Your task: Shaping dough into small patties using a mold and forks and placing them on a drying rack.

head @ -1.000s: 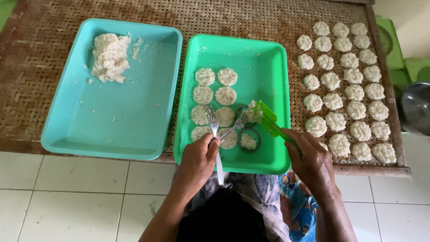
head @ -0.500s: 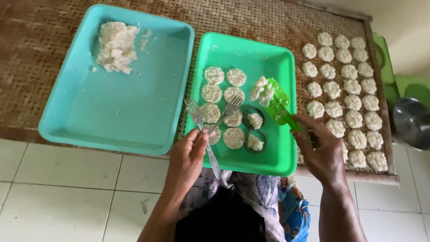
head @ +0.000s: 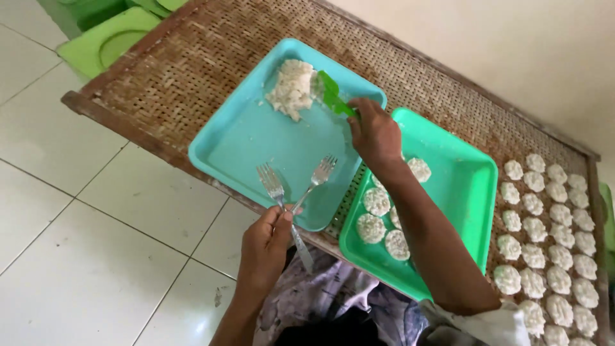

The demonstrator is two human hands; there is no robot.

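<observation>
1. Half a second ago my right hand [head: 375,133] held the green spatula [head: 333,96] over the green tray [head: 477,192], beside the finished rounds. Now it has crossed left to the turquoise tray [head: 243,138], and the blade touches the right edge of the white dough heap [head: 291,90] at that tray's far side.
2. I judge that as going back to the heap for another portion; the rounds laid so far are left alone.
3. My right hand is clamped on the spatula's handle, fingers wrapped around it.
4. My left hand [head: 266,247] is closed on two metal forks [head: 298,186], pinched together at their handles, tines fanned apart over the near edge of the turquoise tray. They touch no dough.
5. The pressed dough rounds [head: 378,214] lie in the near left part of the green tray, partly hidden by my right forearm.
6. Many more shaped rounds [head: 544,237] sit in rows on the woven mat [head: 192,57] at the right.
7. I see no packages, labels or signs. A green plastic thing [head: 106,41] lies far left; what it is I cannot tell.
</observation>
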